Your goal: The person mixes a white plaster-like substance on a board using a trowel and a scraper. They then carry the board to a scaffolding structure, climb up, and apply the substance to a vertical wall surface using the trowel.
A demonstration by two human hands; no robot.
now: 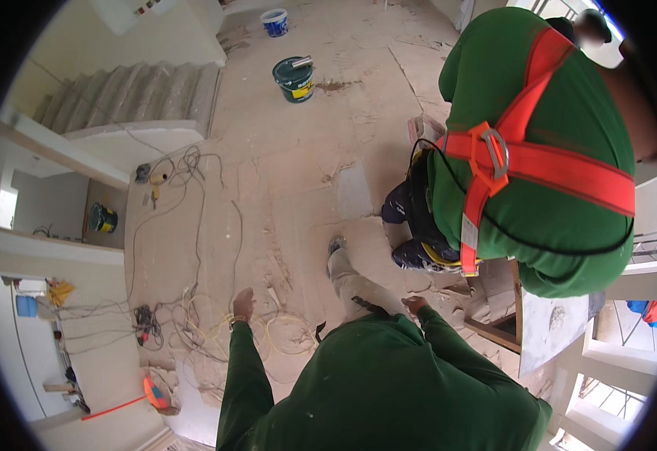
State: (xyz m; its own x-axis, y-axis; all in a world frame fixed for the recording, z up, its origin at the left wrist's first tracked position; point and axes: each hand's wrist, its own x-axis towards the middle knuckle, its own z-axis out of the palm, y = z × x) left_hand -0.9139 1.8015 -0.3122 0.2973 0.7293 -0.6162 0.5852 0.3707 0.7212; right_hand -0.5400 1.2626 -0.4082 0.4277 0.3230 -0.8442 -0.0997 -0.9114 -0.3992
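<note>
Head view: the left hand point(243, 303) is hanging over the floor point(313, 169) at lower centre, and the right hand point(416, 304) is resting near the top of the wearer's pale trouser leg point(357, 288); whether it is touching the cloth I cannot tell. Neither is visibly gripping anything. The fingers are showing too small to tell whether either hand is opening or curling closed.

Nearest the left hand, a yellow cable point(268, 331) is lying in loose loops at lower centre, and a grey cable point(239, 233) is running up the frame above that hand. How far the work has come is hard to judge: neither hand is visibly working on anything, so no step is showing as finished or under way. Both cables are lying unbundled, so any tidying looks undone. What else is remaining cannot be told.

The yellow loops are curving roundly, giving no clear long axis or pointing end. The grey cable's long axis is running roughly up and down the frame, bending slightly near its upper end.

Farther out, a dark cable tangle point(146, 319) is sprawling at left. A co-worker point(449, 225) in a red harness point(561, 177) is bending over at right, above a white panel point(554, 327). A dark green bucket point(292, 84) is standing at upper centre.
</note>
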